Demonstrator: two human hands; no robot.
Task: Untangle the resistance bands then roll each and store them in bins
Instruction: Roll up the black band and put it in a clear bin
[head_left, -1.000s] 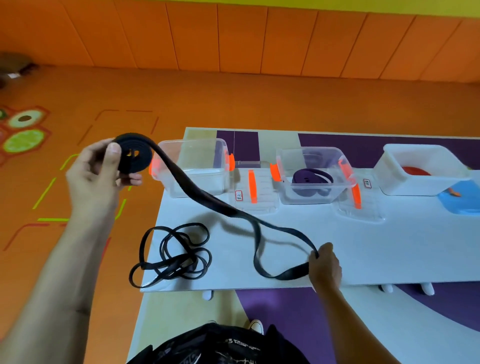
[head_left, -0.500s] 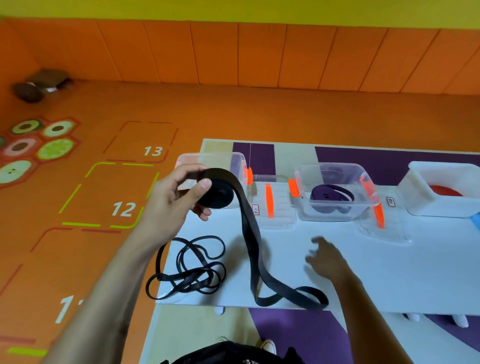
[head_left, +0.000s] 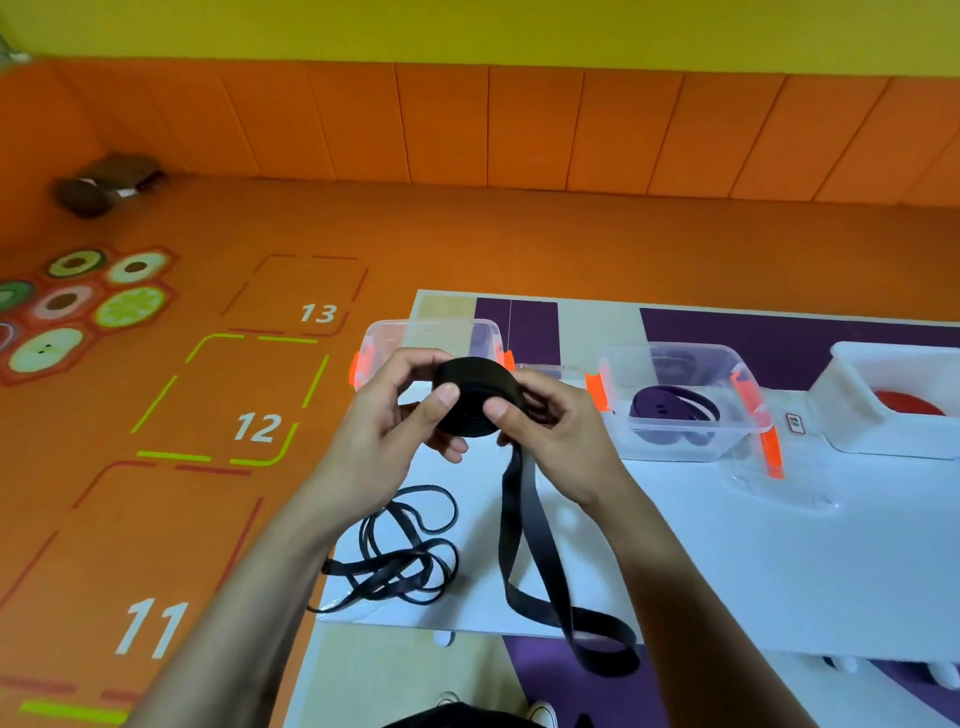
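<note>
The long white table (head_left: 753, 545) runs from 9 to 3 o'clock in front of me, with three containers along its far side: a clear plastic bin with orange clips (head_left: 431, 325) at 12 o'clock with nothing I can see in it, a second clear bin (head_left: 675, 349) at 2 o'clock holding a rolled purple band (head_left: 675, 410), and a white tub (head_left: 893, 431) at 3 o'clock with something red inside. At 7 o'clock from my hands a thin black rubber band (head_left: 410, 556) lies in a loose tangle at the table's corner. The wide black resistance band is the one I'm working on. Its rolled coil (head_left: 472, 397) sits between both hands, raised just in front of the 12 o'clock bin, while its flat tail (head_left: 511, 519) drops straight toward 6 o'clock, the end loop draped over the near edge at 5. My left hand (head_left: 384, 441) grips the coil from 9 o'clock, thumb pressed on it; my right hand (head_left: 566, 436) pinches it from 3 o'clock. The tail leaves the coil on the right side, so I judge the right hand is nearer to feed it while the left turns the coil.
</note>
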